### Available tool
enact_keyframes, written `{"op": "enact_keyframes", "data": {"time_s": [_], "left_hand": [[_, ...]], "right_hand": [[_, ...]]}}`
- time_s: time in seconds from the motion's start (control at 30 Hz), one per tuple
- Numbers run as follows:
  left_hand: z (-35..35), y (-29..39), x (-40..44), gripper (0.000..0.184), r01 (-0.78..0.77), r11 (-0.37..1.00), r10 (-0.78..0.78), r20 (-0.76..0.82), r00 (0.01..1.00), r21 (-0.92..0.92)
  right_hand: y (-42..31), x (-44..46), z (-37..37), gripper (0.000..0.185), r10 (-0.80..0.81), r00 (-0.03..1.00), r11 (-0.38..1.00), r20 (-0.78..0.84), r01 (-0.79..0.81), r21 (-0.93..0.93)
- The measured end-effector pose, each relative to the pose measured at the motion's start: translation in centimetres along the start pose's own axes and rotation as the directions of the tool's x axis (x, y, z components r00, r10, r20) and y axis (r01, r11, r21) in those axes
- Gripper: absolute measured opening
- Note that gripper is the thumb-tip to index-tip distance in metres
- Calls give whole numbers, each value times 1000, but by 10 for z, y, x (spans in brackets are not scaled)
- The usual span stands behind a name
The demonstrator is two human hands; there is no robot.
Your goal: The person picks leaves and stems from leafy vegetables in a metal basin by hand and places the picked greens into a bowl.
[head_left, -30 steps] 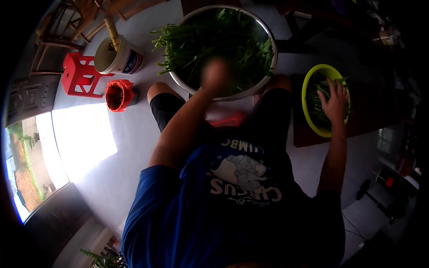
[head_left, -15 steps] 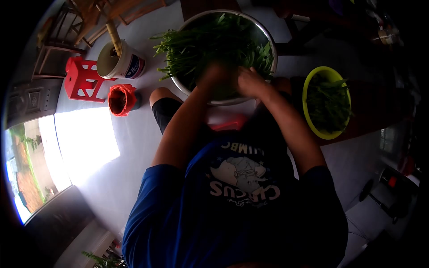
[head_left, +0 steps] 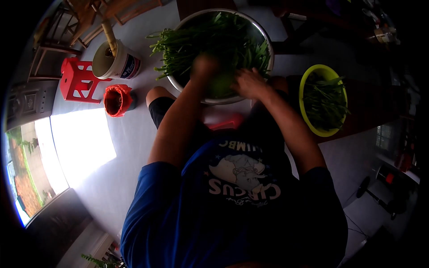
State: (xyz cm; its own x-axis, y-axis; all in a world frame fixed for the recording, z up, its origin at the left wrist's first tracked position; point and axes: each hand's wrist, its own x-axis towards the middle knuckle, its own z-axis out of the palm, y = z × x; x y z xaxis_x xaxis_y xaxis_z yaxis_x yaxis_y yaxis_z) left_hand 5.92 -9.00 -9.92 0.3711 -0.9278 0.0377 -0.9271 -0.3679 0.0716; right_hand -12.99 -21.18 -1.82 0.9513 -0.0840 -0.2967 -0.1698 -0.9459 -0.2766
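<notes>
A large metal basin (head_left: 269, 58) in front of my knees holds a heap of long-stemmed leafy greens (head_left: 214, 38), their stems sticking out over its left rim. My left hand (head_left: 205, 68) is over the near left part of the heap; motion smears its fingers, so what it holds is hidden. On the near right side of the basin, my right hand (head_left: 250, 84) rests with its fingers stretched toward the middle, somewhat apart. A blurred green patch lies between the two hands, too smeared to make out.
At the right a yellow-green basket (head_left: 302, 105) contains more greens. To the left are a white bucket (head_left: 129, 67) with a bamboo-like stick in it, a red plastic stool (head_left: 73, 85) and a container lined with a red bag (head_left: 127, 94). Wooden chairs (head_left: 42, 56) stand farther left.
My left hand has moved left and slightly up, away from my right hand. The right hand's fingers have spread. The whole view has shifted slightly.
</notes>
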Motion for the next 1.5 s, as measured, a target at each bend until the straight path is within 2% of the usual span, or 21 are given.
{"op": "enact_keyframes", "data": {"time_s": [0.03,0.07,0.1,0.17,0.2,0.27,0.3,0.37,0.47,0.5,0.6,0.63,0.73,0.83,0.9,1.03,1.2,1.27,1.33,1.43,1.5], "left_hand": [[-19,9,4,20,264,946,-267,10,964,-188],[-43,24,6,21,494,791,-504,73,861,-360],[-56,34,2,21,672,552,-690,182,701,-493],[-58,31,-13,22,520,625,-635,8,773,-582],[-59,31,-24,22,442,656,-605,-76,793,-611],[-76,32,-41,22,422,686,-600,-132,789,-593],[-79,30,-50,22,405,708,-593,-175,786,-578],[-76,19,-60,20,421,728,-610,-232,758,-541],[-75,15,-71,17,582,740,-627,-35,778,-336],[-66,9,-76,15,571,768,-588,34,808,-290],[-60,12,-80,16,510,852,-523,-130,842,-122],[-63,9,-77,18,551,824,-551,40,834,-135],[-65,6,-66,21,615,767,-604,118,788,-182],[-80,7,-59,28,671,694,-640,204,741,-260],[-104,16,-61,29,627,713,-620,135,773,-314],[-96,20,-68,30,553,761,-611,-91,786,-338],[-96,17,-69,28,536,816,-518,135,844,-217],[-80,10,-71,25,398,904,-394,58,917,-160],[-40,-1,-75,22,172,984,-178,-139,974,-56],[-21,-7,-77,15,53,984,-7,-265,964,168],[-10,-7,-79,12,-7,933,104,-252,962,360]], "right_hand": [[-1,-1,-4,50,-4,1000,1000,-1,4,2],[-2,-4,-6,51,-3,1000,1000,0,3,8],[-1,-6,-2,49,-13,998,1000,-55,14,15],[1,-5,7,47,-36,984,999,-173,40,20],[1,-4,5,44,-28,988,999,-154,33,29],[0,5,-4,40,-20,992,999,-123,26,45],[2,12,-2,36,-61,954,996,-293,79,48],[5,28,3,30,-124,789,984,-602,178,31],[-13,50,-26,21,68,882,888,-466,159,432],[-14,70,-14,16,167,875,786,-454,160,597],[-9,109,10,15,286,899,747,-332,8,665],[-9,119,16,15,317,902,756,-293,-54,653],[-12,125,28,16,259,927,770,-271,-29,637],[-23,127,38,26,258,934,690,-249,3,724],[-28,126,38,34,273,937,620,-220,4,784],[-36,124,49,38,217,884,709,-413,148,690],[-25,130,57,36,192,931,614,-309,132,778],[-21,126,53,33,205,929,589,-309,135,797],[-16,119,49,31,204,916,588,-344,166,792],[-10,113,49,29,193,902,559,-387,223,799],[-9,106,51,30,188,881,561,-435,267,783]]}}
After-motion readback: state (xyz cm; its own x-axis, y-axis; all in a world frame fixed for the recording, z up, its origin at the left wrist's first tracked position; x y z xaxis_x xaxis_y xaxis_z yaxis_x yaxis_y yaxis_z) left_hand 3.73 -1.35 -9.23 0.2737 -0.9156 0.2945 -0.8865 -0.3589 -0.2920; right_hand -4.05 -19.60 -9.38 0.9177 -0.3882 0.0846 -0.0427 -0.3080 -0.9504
